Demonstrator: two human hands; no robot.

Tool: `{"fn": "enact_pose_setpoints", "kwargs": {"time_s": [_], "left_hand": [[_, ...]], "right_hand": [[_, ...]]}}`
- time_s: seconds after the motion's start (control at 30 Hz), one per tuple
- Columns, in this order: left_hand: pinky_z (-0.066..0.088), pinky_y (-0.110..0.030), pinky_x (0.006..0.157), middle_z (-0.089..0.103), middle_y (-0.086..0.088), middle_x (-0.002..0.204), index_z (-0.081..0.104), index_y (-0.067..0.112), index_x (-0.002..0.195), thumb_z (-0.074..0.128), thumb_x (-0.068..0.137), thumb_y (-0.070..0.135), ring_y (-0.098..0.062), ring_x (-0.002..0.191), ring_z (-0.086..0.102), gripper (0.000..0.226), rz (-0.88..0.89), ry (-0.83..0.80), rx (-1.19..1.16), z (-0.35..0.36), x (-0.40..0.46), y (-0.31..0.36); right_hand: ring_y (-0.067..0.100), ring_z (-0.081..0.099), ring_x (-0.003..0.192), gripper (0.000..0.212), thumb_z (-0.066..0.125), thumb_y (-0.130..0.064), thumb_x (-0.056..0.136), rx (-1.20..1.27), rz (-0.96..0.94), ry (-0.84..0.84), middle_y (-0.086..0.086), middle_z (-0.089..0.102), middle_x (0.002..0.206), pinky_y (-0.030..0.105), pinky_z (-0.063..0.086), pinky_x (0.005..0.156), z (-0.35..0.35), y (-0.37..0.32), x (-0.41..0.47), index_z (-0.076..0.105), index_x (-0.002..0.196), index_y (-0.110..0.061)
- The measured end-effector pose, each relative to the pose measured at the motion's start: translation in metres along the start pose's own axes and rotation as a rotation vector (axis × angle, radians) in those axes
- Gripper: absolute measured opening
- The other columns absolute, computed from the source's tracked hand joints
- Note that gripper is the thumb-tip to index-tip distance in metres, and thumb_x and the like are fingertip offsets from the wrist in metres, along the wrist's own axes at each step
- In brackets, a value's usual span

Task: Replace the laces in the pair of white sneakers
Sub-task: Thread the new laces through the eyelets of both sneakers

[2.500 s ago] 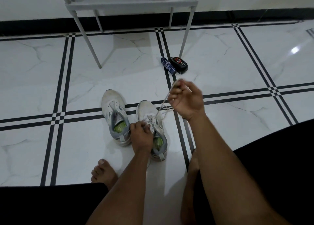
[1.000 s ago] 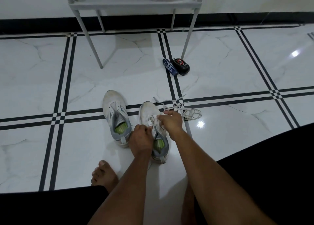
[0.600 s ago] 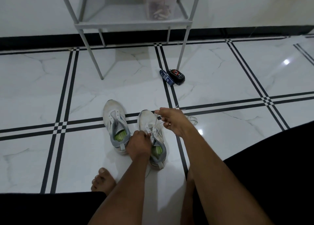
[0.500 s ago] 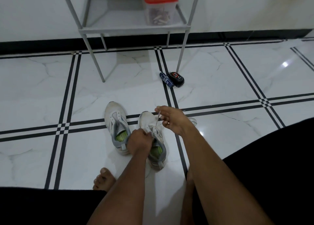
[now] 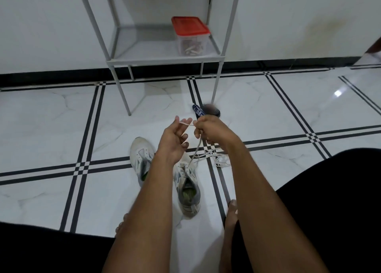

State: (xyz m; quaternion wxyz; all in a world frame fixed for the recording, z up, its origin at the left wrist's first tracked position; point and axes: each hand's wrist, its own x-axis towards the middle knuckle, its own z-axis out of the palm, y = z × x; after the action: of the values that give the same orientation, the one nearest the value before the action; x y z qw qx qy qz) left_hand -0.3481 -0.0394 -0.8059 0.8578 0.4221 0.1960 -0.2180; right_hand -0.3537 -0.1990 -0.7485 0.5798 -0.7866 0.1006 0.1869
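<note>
Two white sneakers stand side by side on the floor, the left sneaker (image 5: 140, 155) partly behind my left forearm, the right sneaker (image 5: 188, 186) between my arms. A white lace (image 5: 196, 147) runs up from the right sneaker's eyelets to my hands, raised above the shoes. My right hand (image 5: 210, 130) pinches the lace near its upper end. My left hand (image 5: 174, 141) is palm-up beside it with its fingertips on the lace's short free end. The rest of the lace lies in a loose pile (image 5: 220, 159) on the floor right of the shoe.
A grey metal shelf rack (image 5: 165, 58) stands against the wall ahead, holding a clear box with a red lid (image 5: 190, 35). A small blue item (image 5: 197, 110) and a dark object (image 5: 212, 110) lie by the rack's leg. My bare feet and black-clad legs frame the shoes.
Both hands have risen from the right sneaker, drawing the lace up and taut. My left hand let go of the shoe and now meets the lace end. The camera tilted up.
</note>
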Motion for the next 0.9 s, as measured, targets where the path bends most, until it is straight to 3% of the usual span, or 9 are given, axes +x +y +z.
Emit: {"fn": "enact_pose_setpoints", "kwargs": {"time_s": [0.13, 0.23, 0.3, 0.4, 0.5, 0.6, 0.7, 0.77, 0.9], "left_hand": [[0.030, -0.020, 0.048, 0.078, 0.005, 0.112, 0.067, 0.016, 0.122, 0.052, 0.109, 0.032, -0.007, 0.060, 0.041, 0.025, 0.092, 0.161, -0.027, -0.006, 0.010, 0.003], [0.033, -0.024, 0.053, 0.081, 0.007, 0.099, 0.069, 0.018, 0.117, 0.048, 0.108, 0.029, -0.010, 0.064, 0.042, 0.026, 0.137, 0.301, 0.224, -0.014, 0.014, 0.001], [0.037, -0.028, 0.064, 0.079, 0.010, 0.088, 0.072, 0.022, 0.112, 0.046, 0.108, 0.034, -0.011, 0.066, 0.045, 0.029, 0.182, 0.308, 0.469, -0.015, 0.013, -0.003], [0.039, -0.026, 0.070, 0.076, 0.007, 0.085, 0.075, 0.020, 0.104, 0.049, 0.109, 0.031, -0.001, 0.063, 0.053, 0.029, 0.189, 0.132, 0.740, -0.012, 0.008, -0.014], [0.043, -0.028, 0.072, 0.079, 0.002, 0.092, 0.077, 0.017, 0.100, 0.052, 0.109, 0.029, 0.006, 0.059, 0.058, 0.029, 0.147, -0.031, 0.914, -0.013, 0.007, -0.028], [0.048, -0.029, 0.077, 0.080, 0.004, 0.098, 0.079, 0.019, 0.096, 0.054, 0.107, 0.033, -0.006, 0.082, 0.066, 0.031, 0.119, -0.071, 0.935, -0.014, 0.008, -0.034], [0.051, -0.031, 0.082, 0.077, 0.005, 0.106, 0.077, 0.020, 0.102, 0.059, 0.103, 0.029, -0.015, 0.098, 0.069, 0.021, 0.176, 0.072, 0.926, -0.018, 0.009, -0.041], [0.052, -0.034, 0.082, 0.074, -0.005, 0.102, 0.073, 0.012, 0.097, 0.058, 0.097, 0.016, -0.022, 0.096, 0.069, 0.016, 0.214, 0.220, 1.151, -0.033, 0.013, -0.045], [0.051, -0.030, 0.063, 0.070, -0.015, 0.086, 0.067, 0.004, 0.080, 0.059, 0.087, 0.009, -0.029, 0.076, 0.068, 0.012, -0.137, 0.149, 1.508, -0.068, 0.014, -0.060]], "right_hand": [[0.012, 0.046, 0.052, 0.014, 0.056, -0.020, 0.106, -0.134, 0.059, 0.055, 0.006, 0.075, 0.075, 0.023, 0.034, 0.044, -0.011, 0.021, 0.004, 0.067, 0.104, -0.011], [0.014, 0.055, 0.062, 0.017, 0.056, -0.010, 0.103, -0.429, 0.190, 0.021, 0.008, 0.078, 0.090, 0.025, 0.042, 0.053, -0.015, 0.043, 0.015, 0.072, 0.102, -0.001], [0.021, 0.062, 0.078, 0.029, 0.052, -0.020, 0.106, -0.540, 0.201, 0.063, 0.010, 0.073, 0.100, 0.031, 0.047, 0.068, -0.011, 0.049, 0.022, 0.071, 0.106, 0.003], [0.026, 0.059, 0.113, 0.068, 0.037, -0.067, 0.106, -0.267, 0.182, 0.169, 0.003, 0.063, 0.119, 0.042, 0.046, 0.102, 0.000, 0.046, 0.021, 0.071, 0.123, -0.011], [0.021, 0.057, 0.126, 0.060, 0.046, -0.071, 0.102, 0.111, 0.181, 0.072, -0.006, 0.067, 0.131, 0.045, 0.044, 0.108, 0.007, 0.050, 0.021, 0.076, 0.125, -0.024], [0.025, 0.071, 0.116, 0.034, 0.059, -0.042, 0.107, 0.272, 0.088, 0.120, -0.002, 0.077, 0.118, 0.039, 0.059, 0.088, 0.010, 0.060, 0.024, 0.079, 0.112, -0.014], [0.022, 0.078, 0.095, 0.028, 0.059, -0.026, 0.110, 0.415, 0.037, 0.296, 0.008, 0.081, 0.104, 0.032, 0.063, 0.082, 0.015, 0.069, 0.028, 0.075, 0.108, -0.004], [0.019, 0.072, 0.069, 0.017, 0.060, -0.015, 0.107, 0.443, 0.031, 0.352, 0.017, 0.078, 0.099, 0.028, 0.060, 0.069, 0.014, 0.075, 0.030, 0.071, 0.113, -0.003], [0.012, 0.058, 0.050, 0.021, 0.061, -0.026, 0.107, 0.183, 0.004, 0.340, 0.011, 0.079, 0.090, 0.034, 0.055, 0.063, 0.016, 0.092, 0.031, 0.073, 0.110, -0.009]]}}
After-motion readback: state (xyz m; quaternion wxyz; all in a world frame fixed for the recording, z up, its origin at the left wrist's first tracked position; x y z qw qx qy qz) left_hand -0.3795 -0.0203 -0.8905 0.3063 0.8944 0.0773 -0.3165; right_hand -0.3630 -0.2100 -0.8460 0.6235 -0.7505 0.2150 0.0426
